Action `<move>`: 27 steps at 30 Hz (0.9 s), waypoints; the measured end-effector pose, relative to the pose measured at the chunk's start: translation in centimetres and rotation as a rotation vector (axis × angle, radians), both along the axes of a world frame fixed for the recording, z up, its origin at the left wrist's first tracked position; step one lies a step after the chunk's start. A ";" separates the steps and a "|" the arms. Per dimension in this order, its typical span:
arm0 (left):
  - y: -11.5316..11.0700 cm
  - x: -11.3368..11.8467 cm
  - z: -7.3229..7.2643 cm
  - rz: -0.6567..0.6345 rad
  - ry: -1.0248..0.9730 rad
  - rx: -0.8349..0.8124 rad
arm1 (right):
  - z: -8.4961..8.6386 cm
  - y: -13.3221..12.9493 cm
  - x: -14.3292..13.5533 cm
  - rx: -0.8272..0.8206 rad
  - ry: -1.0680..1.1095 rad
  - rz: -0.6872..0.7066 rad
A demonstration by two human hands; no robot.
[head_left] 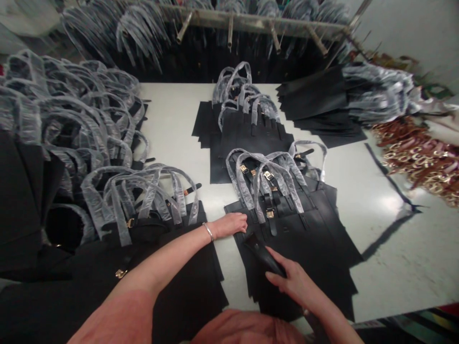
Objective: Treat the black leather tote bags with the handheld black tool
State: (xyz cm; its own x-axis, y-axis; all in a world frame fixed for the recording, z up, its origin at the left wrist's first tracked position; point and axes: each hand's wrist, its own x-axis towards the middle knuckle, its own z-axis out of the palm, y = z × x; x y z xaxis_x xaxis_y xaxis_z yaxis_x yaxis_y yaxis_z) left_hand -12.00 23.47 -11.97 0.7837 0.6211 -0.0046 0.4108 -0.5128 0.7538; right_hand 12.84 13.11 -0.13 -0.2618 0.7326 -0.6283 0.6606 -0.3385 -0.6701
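Observation:
My right hand (292,282) is wrapped round a black handheld tool (263,253) with a wide, flat head, shaped like a hair clipper. The tool's head lies over the top left part of a stack of black bag panels (301,253). My left hand (233,224) has its fingers curled at the upper left edge of that stack. Whatever is in those fingers, if anything, is hidden. Plastic-wrapped handles (247,181) stand up from the panels. Black straps with gold buckles (270,213) lie among the handles.
More black panels (201,277) with wrapped handles lie under my left arm. A big heap of wrapped handles (82,114) fills the left side. Another stack (251,134) lies beyond. Brown straps with gold buckles (426,153) are piled right. A metal rack (251,21) stands behind the white table (405,258).

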 end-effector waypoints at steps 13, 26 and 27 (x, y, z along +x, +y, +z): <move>-2.0 -1.0 1.6 0.477 -0.023 -0.065 | -0.4 0.1 0.2 -0.040 0.038 -0.025; -13.2 2.8 0.9 0.021 -0.062 0.099 | -0.1 2.8 -3.3 0.014 -0.031 0.011; -13.1 2.8 1.1 0.017 -0.070 0.093 | 0.0 3.0 -3.6 0.024 -0.048 0.027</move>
